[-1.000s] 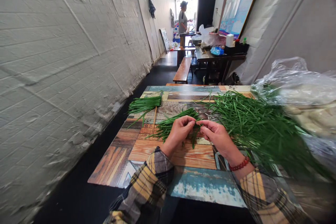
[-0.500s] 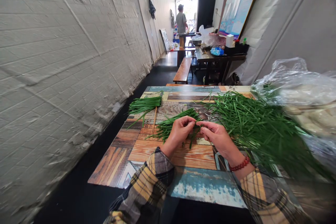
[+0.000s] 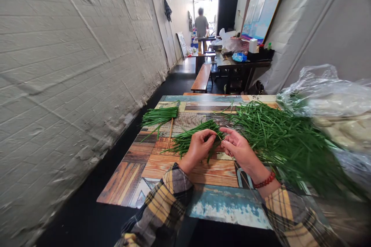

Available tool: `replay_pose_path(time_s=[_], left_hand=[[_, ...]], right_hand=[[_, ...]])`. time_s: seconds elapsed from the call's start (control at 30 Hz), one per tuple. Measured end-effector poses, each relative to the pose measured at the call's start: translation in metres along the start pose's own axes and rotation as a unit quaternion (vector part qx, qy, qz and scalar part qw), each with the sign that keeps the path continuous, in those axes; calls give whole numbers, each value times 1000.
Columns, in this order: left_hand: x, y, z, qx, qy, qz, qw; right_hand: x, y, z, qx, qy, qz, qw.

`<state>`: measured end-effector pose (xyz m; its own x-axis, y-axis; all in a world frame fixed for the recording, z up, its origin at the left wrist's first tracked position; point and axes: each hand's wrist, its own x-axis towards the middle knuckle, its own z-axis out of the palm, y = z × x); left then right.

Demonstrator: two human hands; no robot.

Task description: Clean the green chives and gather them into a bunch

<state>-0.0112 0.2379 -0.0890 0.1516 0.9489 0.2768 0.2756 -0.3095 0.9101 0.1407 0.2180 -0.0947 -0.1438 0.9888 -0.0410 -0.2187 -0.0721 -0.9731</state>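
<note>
My left hand (image 3: 200, 147) is closed, thumb and forefinger pinching at the near end of a small bunch of green chives (image 3: 189, 137) on the table. My right hand (image 3: 238, 149) grips a thin bamboo skewer (image 3: 219, 136) between thumb and fingers, its forefinger lifted. The skewer's tip points at my left fingertips, and its shaft runs back under my right palm toward the wrist. What exactly the left fingertips pinch is mostly hidden. At the far left lies a neat row of chives (image 3: 160, 115) on two thin sticks (image 3: 171, 133).
A large loose heap of chives (image 3: 266, 135) covers the table's right side, beside clear plastic bags (image 3: 324, 92) with pale contents. The patchwork-wood table (image 3: 165, 168) ends before a bench (image 3: 202, 78). A person (image 3: 201, 25) stands far back. A white brick wall (image 3: 72, 77) runs along the left.
My right forefinger has lifted away from my left fingertips, leaving a small gap where the skewer tip shows. Both hands stay nearly in place. The far person has turned.
</note>
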Motion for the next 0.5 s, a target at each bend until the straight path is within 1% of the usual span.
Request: replay_pose_path(time_s=[0.13, 0.33, 0.5], left_hand=[[0, 0, 0, -9, -5, -2, 1000], [0, -1, -1, -13, -14, 0, 1000], [-1, -3, 1, -25, -42, 2, 999]], right_hand=[[-1, -1, -1, -5, -21, -2, 1000], [-2, -2, -1, -6, -19, 0, 1000], [-1, 1, -2, -1, -28, -6, 1000]])
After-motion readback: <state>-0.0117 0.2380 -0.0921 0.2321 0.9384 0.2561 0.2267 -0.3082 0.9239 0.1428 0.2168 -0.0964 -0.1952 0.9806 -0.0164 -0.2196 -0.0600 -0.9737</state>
